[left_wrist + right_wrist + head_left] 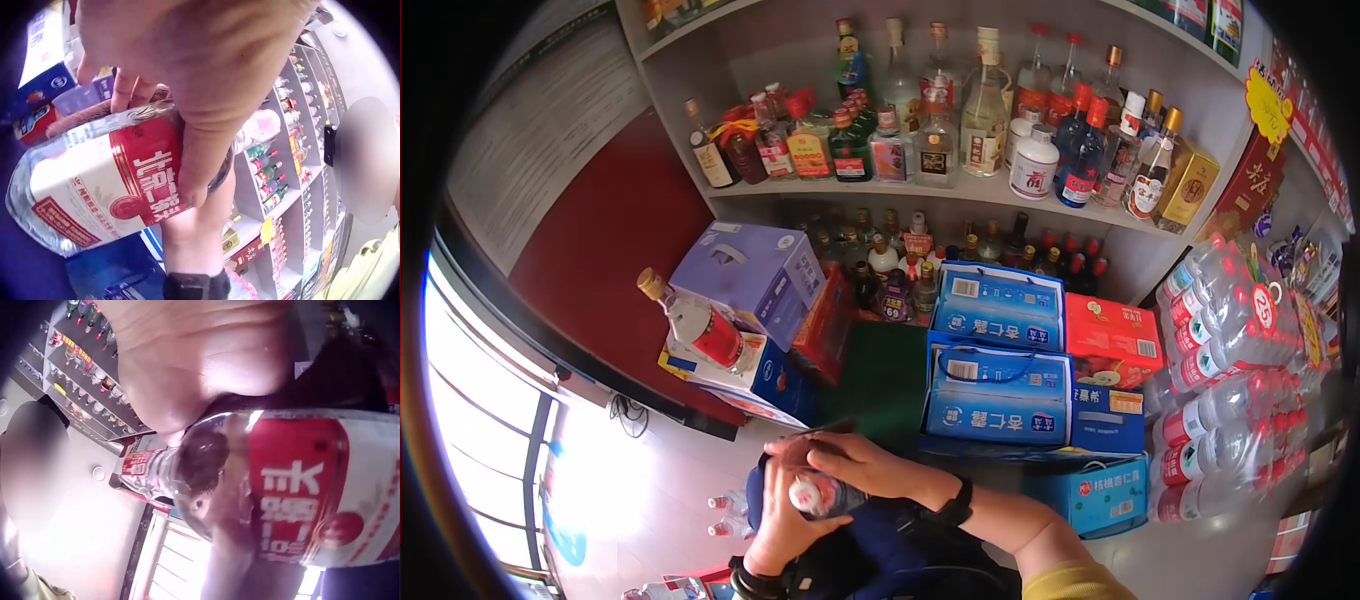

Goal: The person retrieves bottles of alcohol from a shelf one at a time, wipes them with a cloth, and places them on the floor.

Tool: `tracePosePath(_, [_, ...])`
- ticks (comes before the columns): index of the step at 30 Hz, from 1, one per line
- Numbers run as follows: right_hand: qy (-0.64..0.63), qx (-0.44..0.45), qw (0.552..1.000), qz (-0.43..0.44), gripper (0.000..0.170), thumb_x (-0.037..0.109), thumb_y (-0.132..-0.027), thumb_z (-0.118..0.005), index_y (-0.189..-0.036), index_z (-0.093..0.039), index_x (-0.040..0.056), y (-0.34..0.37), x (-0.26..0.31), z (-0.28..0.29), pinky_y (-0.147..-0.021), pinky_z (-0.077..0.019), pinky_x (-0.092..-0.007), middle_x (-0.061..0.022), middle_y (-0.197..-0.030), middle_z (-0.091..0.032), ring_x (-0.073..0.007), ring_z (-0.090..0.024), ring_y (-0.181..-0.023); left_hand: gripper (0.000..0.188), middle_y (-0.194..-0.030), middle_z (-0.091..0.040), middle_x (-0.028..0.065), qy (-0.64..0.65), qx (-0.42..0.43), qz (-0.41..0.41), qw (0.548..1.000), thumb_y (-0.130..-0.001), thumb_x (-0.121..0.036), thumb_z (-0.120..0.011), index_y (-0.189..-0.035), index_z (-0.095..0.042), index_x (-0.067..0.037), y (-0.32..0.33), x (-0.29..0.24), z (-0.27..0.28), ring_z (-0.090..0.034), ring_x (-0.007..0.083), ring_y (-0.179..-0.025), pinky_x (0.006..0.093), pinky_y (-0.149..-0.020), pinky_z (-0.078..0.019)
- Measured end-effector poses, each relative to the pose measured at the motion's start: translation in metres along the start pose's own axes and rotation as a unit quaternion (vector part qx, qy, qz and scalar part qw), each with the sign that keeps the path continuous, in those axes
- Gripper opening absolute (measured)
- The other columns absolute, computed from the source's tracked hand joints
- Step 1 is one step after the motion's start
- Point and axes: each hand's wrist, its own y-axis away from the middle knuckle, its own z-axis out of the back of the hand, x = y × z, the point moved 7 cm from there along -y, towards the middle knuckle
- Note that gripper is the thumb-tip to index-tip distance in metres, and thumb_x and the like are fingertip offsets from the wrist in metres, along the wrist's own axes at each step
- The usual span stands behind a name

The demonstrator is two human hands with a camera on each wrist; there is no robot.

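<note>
A clear glass liquor bottle (pixel 87 194) with a red and white label lies tilted in my left hand (pixel 772 515), its white cap (pixel 805 494) facing up toward the head camera. My left thumb (pixel 195 181) presses across the label near the shoulder. My right hand (pixel 865 470) holds a brown cloth (pixel 84 119) against the bottle's side; its fingers are mostly hidden behind the glass and cloth. The dark cloth also shows above the bottle (pixel 369 487) in the right wrist view, under the heel of my palm.
A similar bottle (pixel 705 325) stands on a blue and white box (pixel 760 385) at left, by a purple carton (pixel 745 265). Blue drink cartons (pixel 1000 395) stack ahead. Shelves (pixel 960 185) hold many bottles; wrapped water bottles (pixel 1230 440) stand right. Another person (pixel 369 262) appears in the wrist views.
</note>
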Motion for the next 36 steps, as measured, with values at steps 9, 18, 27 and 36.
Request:
tracePosePath(9, [-0.072,-0.121,0.989,0.049,0.05,0.019,-0.106,-0.042,-0.15,-0.032,-0.0019,0.032,0.005,-0.032,-0.119,-0.0246,-0.038,-0.0155,-0.154,-0.038,-0.0235,-0.035,-0.144,0.09,-0.138,-0.045,0.0114,0.331,-0.185,0.183,0.907,-0.068,0.001,-0.083,-0.144,-0.034,-0.002,0.065,0.025,-0.022,-0.05,0.0233,-0.127,0.0366,-0.107,-0.042])
tracePosePath(18, [0.075,-0.061,0.994,0.048,0.044,0.028,-0.106,-0.042,-0.141,-0.049,0.0011,0.004,0.011,-0.033,-0.118,-0.0243,-0.0382,-0.0129,-0.154,-0.042,-0.0253,-0.037,-0.143,0.093,-0.137,-0.044,0.0139,0.213,-0.189,0.183,0.941,-0.063,-0.004,-0.089,-0.139,-0.035,-0.001,0.06,0.017,-0.024,-0.049,0.0249,-0.127,0.036,-0.106,-0.0431])
tracePosePath(27, [0.02,-0.146,0.989,-0.012,0.059,0.018,-0.106,-0.043,-0.157,-0.018,0.0017,0.052,-0.044,-0.028,-0.123,-0.0098,-0.0368,-0.0129,-0.162,-0.024,-0.0238,-0.021,-0.151,0.097,-0.137,-0.05,0.0141,0.35,-0.198,0.172,0.899,-0.063,-0.003,-0.086,-0.144,-0.032,-0.001,0.062,0.043,-0.02,-0.053,0.0242,-0.124,0.0378,-0.107,-0.0424])
tracePosePath(36, [0.075,-0.094,0.986,0.116,0.052,0.018,-0.106,-0.041,-0.153,-0.028,0.0001,0.005,0.018,-0.033,-0.12,-0.0198,-0.0347,-0.014,-0.158,-0.034,-0.0238,-0.029,-0.147,0.1,-0.133,-0.049,0.0128,0.336,-0.05,0.143,0.93,-0.059,-0.005,-0.092,-0.142,-0.036,-0.002,0.042,0.043,-0.018,-0.052,0.0228,-0.122,0.0342,-0.105,-0.0432])
